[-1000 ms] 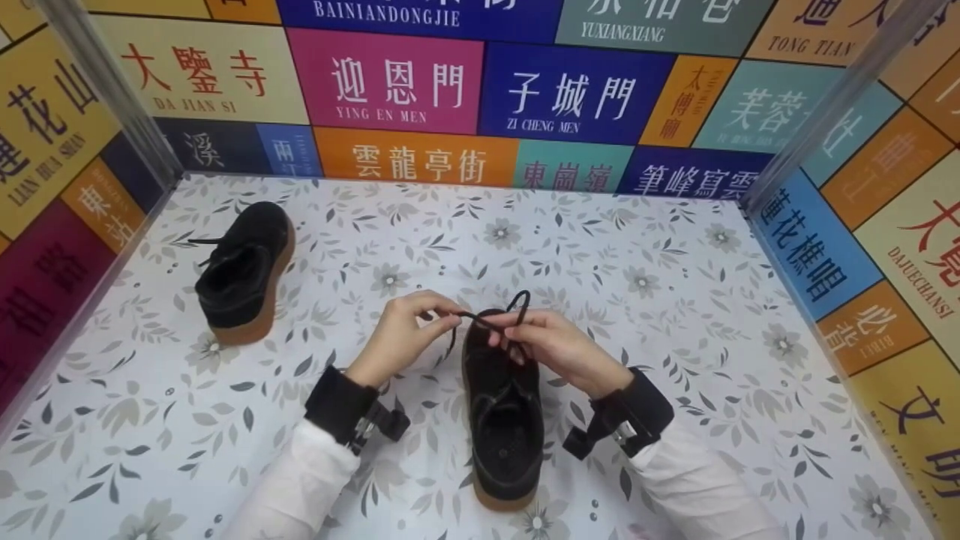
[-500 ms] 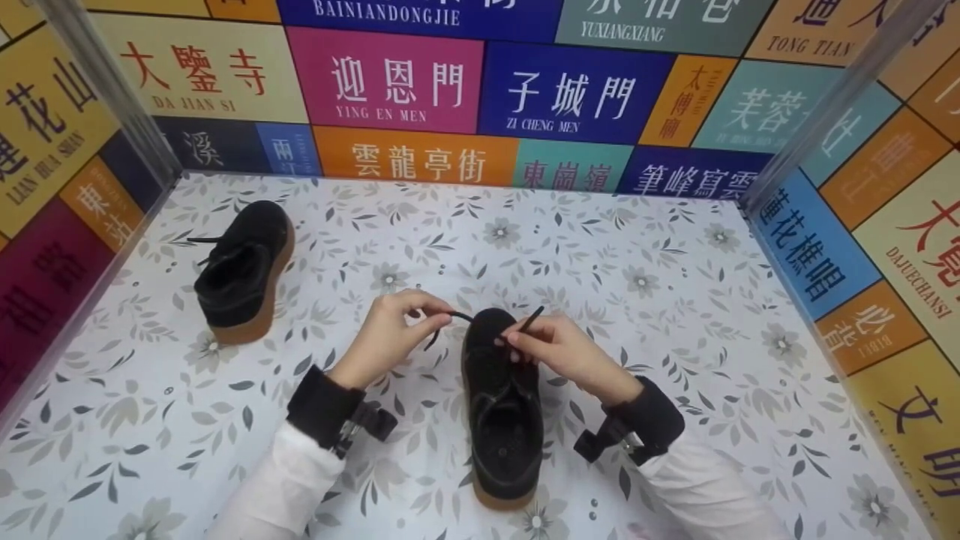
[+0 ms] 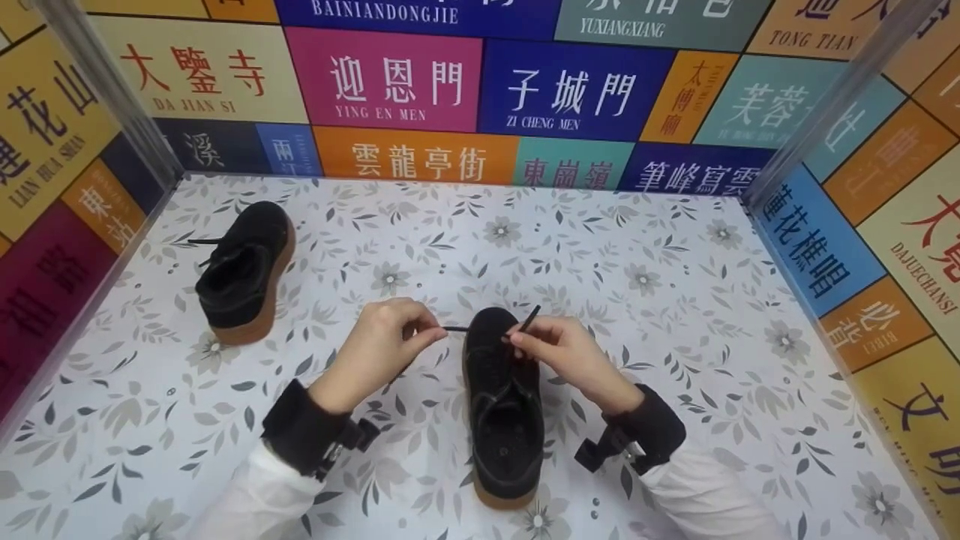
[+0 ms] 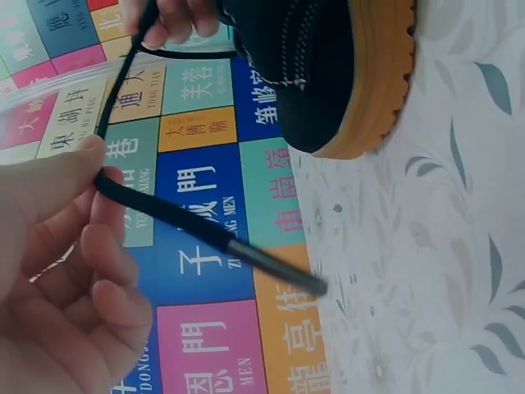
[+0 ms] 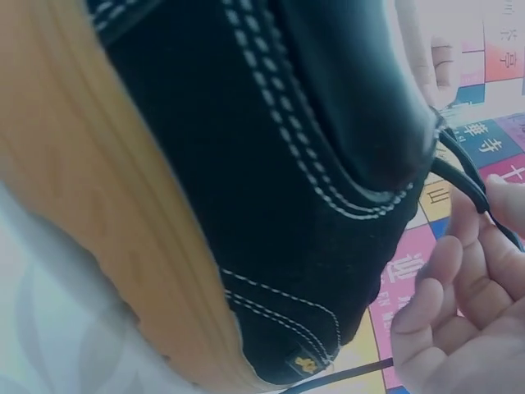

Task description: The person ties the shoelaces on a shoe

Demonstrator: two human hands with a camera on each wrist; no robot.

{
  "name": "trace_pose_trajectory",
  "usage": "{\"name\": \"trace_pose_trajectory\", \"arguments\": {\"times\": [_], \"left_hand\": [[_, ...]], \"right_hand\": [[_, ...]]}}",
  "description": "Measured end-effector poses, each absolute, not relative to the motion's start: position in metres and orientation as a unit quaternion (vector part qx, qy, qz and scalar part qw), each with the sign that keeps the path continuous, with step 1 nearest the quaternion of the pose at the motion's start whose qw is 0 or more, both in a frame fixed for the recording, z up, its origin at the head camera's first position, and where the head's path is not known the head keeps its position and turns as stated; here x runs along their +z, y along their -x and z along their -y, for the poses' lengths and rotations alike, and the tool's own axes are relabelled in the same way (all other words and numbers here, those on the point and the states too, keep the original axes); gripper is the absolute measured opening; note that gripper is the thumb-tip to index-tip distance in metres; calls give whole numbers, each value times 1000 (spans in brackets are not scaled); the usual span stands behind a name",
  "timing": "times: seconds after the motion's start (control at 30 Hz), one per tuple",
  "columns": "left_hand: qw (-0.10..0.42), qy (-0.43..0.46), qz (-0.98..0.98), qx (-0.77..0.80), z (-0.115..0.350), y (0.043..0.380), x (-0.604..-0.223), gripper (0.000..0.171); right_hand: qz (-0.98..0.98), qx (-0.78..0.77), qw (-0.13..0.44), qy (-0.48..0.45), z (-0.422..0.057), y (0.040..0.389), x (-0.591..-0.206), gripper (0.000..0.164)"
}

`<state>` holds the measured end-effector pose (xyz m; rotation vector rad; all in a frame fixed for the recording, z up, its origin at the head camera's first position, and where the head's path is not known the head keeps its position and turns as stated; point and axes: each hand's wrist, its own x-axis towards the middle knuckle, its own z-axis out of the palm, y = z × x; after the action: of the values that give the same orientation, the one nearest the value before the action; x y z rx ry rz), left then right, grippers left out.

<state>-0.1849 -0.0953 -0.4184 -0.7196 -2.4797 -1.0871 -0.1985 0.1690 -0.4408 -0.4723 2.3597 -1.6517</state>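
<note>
A black lace-up shoe (image 3: 491,367) with a tan gum sole stands in front of me, toe pointing away. To its left, my left hand (image 3: 382,349) pinches a black shoelace (image 4: 164,209) between thumb and forefinger. The lace runs straight from the toe side to my fingers, and its loose end with a shiny tip hangs past them in the left wrist view. Over the shoe's front right, my right hand (image 3: 566,356) pinches another stretch of lace (image 3: 529,318), whose end sticks up. My right fingers partly hide the lacing.
Another black shoe (image 3: 244,274) with a tan sole stands at the back left, its lace trailing leftward. A white floral sheet (image 3: 637,232) covers the surface. Colourful printed panels (image 3: 382,79) wall it at the back and both sides.
My left hand has moved left and toward me, pulling its lace straight. The lace loop that stood above my right hand has gone, and only an end now sticks up there.
</note>
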Motion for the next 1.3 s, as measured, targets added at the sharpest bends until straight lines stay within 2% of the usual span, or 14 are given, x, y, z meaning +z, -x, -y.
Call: {"name": "trace_pose_trajectory", "arguments": {"times": [0.3, 0.6, 0.7, 0.87, 1.17, 1.3], "left_hand": [[87, 205, 866, -448, 86, 173, -395, 10], [-9, 191, 806, -561, 65, 161, -379, 7], [-21, 193, 784, -589, 58, 157, -379, 6], [31, 203, 775, -597, 47, 152, -383, 8], [247, 268, 783, -505, 34, 149, -400, 9], [307, 322, 772, -454, 32, 147, -408, 7]], "right_hand": [[-816, -553, 69, 153, -161, 181, -415, 15], [-802, -573, 83, 144, -162, 181, -415, 15], [-802, -574, 85, 144, -162, 181, -415, 17], [-804, -570, 84, 147, -162, 182, -415, 21], [-801, -575, 83, 144, -162, 182, -416, 23], [-797, -581, 75, 150, -162, 182, -416, 20]]}}
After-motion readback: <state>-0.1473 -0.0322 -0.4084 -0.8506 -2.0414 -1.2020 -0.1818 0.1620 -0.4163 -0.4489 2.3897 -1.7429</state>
